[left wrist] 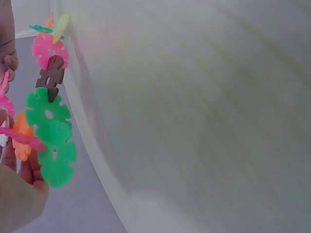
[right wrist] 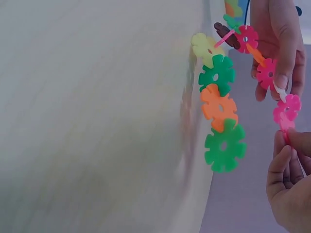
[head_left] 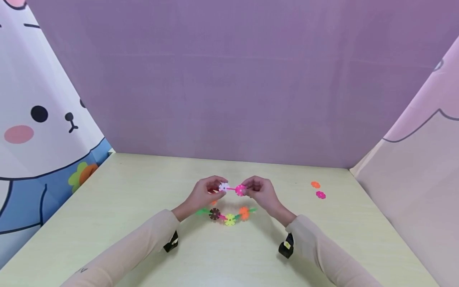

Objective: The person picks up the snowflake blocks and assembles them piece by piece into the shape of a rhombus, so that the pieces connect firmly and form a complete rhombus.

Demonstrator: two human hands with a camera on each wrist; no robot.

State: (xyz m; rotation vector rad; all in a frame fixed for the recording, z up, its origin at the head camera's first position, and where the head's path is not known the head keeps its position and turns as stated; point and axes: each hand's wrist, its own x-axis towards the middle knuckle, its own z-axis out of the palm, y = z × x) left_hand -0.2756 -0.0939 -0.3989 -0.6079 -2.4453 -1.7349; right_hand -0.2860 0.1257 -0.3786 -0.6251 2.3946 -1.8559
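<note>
My left hand pinches a white snowflake disc between thumb and fingers. A pink snowflake disc is joined to it through an edge-on pink one, and the thumb and fingers of my right hand pinch its right side. From the left hand the chain curves down in linked discs: orange, green, brown, pink, yellow and orange. Its other end is a green disc, hanging below the right hand with nothing attached beyond it.
Two loose discs, one orange and one pink, lie at the right of the pale table. A purple cloth wall rises behind it, with printed cloths at both sides. Black straps hang at the wrists.
</note>
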